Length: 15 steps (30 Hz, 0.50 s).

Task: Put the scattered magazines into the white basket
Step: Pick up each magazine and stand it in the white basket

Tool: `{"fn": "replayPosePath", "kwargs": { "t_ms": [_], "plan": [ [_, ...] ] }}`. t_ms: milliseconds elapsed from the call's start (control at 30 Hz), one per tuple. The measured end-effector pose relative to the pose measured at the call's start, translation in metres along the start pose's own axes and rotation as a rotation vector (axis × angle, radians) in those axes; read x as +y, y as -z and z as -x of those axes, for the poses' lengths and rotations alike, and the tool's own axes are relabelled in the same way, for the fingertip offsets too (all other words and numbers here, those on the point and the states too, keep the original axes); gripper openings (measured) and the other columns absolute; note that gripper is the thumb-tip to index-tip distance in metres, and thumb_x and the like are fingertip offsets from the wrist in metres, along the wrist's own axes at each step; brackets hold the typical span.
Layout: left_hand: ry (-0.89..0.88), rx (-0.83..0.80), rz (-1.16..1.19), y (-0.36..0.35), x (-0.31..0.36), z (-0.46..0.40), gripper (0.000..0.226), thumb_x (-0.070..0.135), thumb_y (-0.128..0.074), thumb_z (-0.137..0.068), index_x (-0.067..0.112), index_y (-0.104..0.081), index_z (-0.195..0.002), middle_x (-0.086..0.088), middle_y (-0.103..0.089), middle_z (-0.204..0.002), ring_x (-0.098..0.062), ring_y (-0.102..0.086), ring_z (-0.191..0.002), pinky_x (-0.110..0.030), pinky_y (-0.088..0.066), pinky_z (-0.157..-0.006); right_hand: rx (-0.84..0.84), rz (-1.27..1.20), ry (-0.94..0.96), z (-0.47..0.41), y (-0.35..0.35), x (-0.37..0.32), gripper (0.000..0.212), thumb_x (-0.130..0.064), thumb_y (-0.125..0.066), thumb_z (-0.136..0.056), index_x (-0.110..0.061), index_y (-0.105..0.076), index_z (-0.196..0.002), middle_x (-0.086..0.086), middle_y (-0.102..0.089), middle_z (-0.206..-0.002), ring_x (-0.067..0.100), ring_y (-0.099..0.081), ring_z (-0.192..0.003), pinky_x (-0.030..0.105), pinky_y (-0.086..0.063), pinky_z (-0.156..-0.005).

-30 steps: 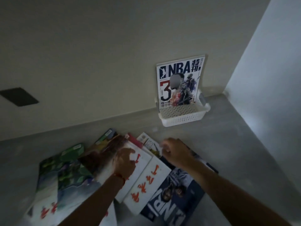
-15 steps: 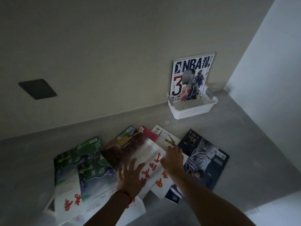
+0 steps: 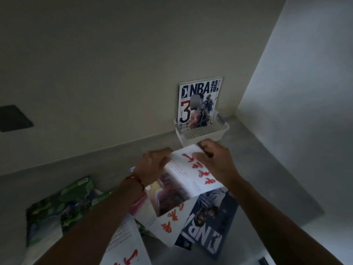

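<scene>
Item in hand: white glossy magazine with red brush characters on its cover [image 3: 191, 169], lifted clear of the pile, its far edge just short of the basket. My left hand [image 3: 152, 165] is closed on its left edge; my right hand [image 3: 214, 161] pinches the far right corner, thumb on top. How far the fingers wrap underneath, I cannot tell.

Destination: white perforated plastic basket [image 3: 202, 133], against the wall near the corner. Contents: one NBA basketball magazine with a large red 3 [image 3: 198, 104], upright, leaning back on the wall.

Remaining on the grey counter [image 3: 267, 159]: dark blue basketball magazine [image 3: 206, 222] and another white red-lettered magazine [image 3: 168, 224] beneath my held one; green leafy-cover magazine [image 3: 63, 205] to the left; a further white one [image 3: 126, 249] at the bottom edge.

Risks, as I judge them:
- Slick, limp cover: gripped only at the edges, it may sag or slip and land back on the pile.
- Shallow basket: a magazine set in at a slant may tip forward and out.
- Bumping the upright NBA issue could topple it.
- Light basket: a push on its front rim may slide it.
</scene>
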<state>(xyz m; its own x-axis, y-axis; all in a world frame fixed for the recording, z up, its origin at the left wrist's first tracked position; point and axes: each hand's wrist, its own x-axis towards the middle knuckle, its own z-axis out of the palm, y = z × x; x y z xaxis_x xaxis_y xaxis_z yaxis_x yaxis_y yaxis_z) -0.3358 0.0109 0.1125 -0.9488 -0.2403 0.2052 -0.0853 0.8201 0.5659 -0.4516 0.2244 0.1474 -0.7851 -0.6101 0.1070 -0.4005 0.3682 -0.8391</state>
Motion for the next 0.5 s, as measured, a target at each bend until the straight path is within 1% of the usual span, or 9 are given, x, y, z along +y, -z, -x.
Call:
{"fn": "replayPosePath", "kwargs": {
  "t_ms": [100,167,200,267,333,400,433,467,500],
  "plan": [
    [0.095,0.142,0.133,0.0,0.022,-0.028,0.02,0.026,-0.052,-0.089,0.034,-0.052,-0.108,-0.002,-0.073,-0.087,-0.026,-0.071,-0.08,-0.034,-0.056,-0.072,0.179,-0.129,-0.051,-0.02,0.038,0.024,0.034,-0.033,-0.071,-0.091,-0.024,-0.059,-0.122,-0.01,-0.068,-0.107,-0.006,-0.07,-0.083,0.015,-0.057,-0.06],
    [0.124,0.205,0.213,-0.002,0.036,-0.046,0.012,0.026,-0.052,-0.091,0.037,-0.054,-0.094,0.012,-0.062,-0.069,-0.007,-0.062,-0.063,-0.025,-0.046,-0.058,0.272,-0.289,-0.153,-0.03,0.058,0.049,0.048,-0.023,-0.069,-0.093,-0.02,-0.048,-0.136,-0.002,-0.063,-0.118,-0.011,-0.068,-0.085,0.01,-0.054,-0.061],
    [0.131,0.228,0.232,-0.003,0.042,-0.056,0.014,0.024,-0.053,-0.092,0.038,-0.054,-0.09,0.015,-0.059,-0.065,0.001,-0.055,-0.058,-0.023,-0.043,-0.054,0.272,-0.432,-0.229,-0.034,0.066,0.06,0.051,-0.017,-0.068,-0.093,-0.019,-0.045,-0.139,0.002,-0.065,-0.12,-0.009,-0.069,-0.084,0.01,-0.053,-0.061],
    [0.16,0.288,0.273,-0.005,0.059,-0.077,0.02,0.017,-0.057,-0.094,0.036,-0.055,-0.088,0.013,-0.06,-0.065,0.003,-0.051,-0.055,-0.016,-0.039,-0.05,0.18,-0.612,-0.31,-0.044,0.08,0.077,0.051,-0.012,-0.067,-0.093,-0.024,-0.045,-0.138,0.003,-0.069,-0.119,-0.002,-0.071,-0.09,0.012,-0.053,-0.065],
    [0.212,0.323,0.298,-0.004,0.067,-0.094,0.021,0.013,-0.058,-0.094,0.033,-0.057,-0.088,0.003,-0.065,-0.074,0.0,-0.053,-0.061,-0.016,-0.042,-0.054,0.111,-0.448,-0.246,-0.062,0.09,0.086,0.041,-0.015,-0.067,-0.093,-0.026,-0.053,-0.13,-0.001,-0.071,-0.115,0.011,-0.07,-0.102,0.028,-0.058,-0.077],
    [0.295,0.363,0.389,-0.015,0.085,-0.131,0.015,0.009,-0.059,-0.094,0.023,-0.062,-0.093,-0.012,-0.071,-0.09,-0.017,-0.066,-0.08,-0.029,-0.055,-0.072,0.131,-0.229,-0.138,-0.101,0.125,0.099,0.021,-0.017,-0.066,-0.093,-0.019,-0.063,-0.114,-0.002,-0.073,-0.107,0.018,-0.071,-0.098,0.042,-0.06,-0.083],
    [0.319,0.368,0.481,-0.012,0.085,-0.135,0.011,0.006,-0.059,-0.094,0.016,-0.064,-0.097,-0.017,-0.072,-0.098,-0.029,-0.069,-0.092,-0.041,-0.057,-0.081,0.166,-0.161,-0.073,-0.112,0.131,0.097,0.012,-0.016,-0.065,-0.094,-0.016,-0.065,-0.106,-0.005,-0.074,-0.1,0.016,-0.072,-0.091,0.039,-0.061,-0.08],
    [0.334,0.376,0.554,-0.01,0.084,-0.14,0.012,0.004,-0.059,-0.093,0.01,-0.066,-0.102,-0.019,-0.072,-0.103,-0.037,-0.068,-0.1,-0.05,-0.058,-0.086,0.184,-0.112,-0.017,-0.126,0.139,0.093,0.005,-0.015,-0.065,-0.093,-0.015,-0.065,-0.099,-0.011,-0.073,-0.091,0.011,-0.072,-0.083,0.029,-0.06,-0.073],
    [0.349,0.392,0.607,-0.011,0.083,-0.148,0.015,0.003,-0.059,-0.093,0.008,-0.067,-0.105,-0.019,-0.072,-0.107,-0.038,-0.068,-0.104,-0.053,-0.058,-0.089,0.19,-0.065,0.037,-0.14,0.149,0.088,0.001,-0.014,-0.065,-0.093,-0.015,-0.065,-0.094,-0.015,-0.072,-0.084,0.006,-0.071,-0.076,0.018,-0.056,-0.067]
  ]
}}
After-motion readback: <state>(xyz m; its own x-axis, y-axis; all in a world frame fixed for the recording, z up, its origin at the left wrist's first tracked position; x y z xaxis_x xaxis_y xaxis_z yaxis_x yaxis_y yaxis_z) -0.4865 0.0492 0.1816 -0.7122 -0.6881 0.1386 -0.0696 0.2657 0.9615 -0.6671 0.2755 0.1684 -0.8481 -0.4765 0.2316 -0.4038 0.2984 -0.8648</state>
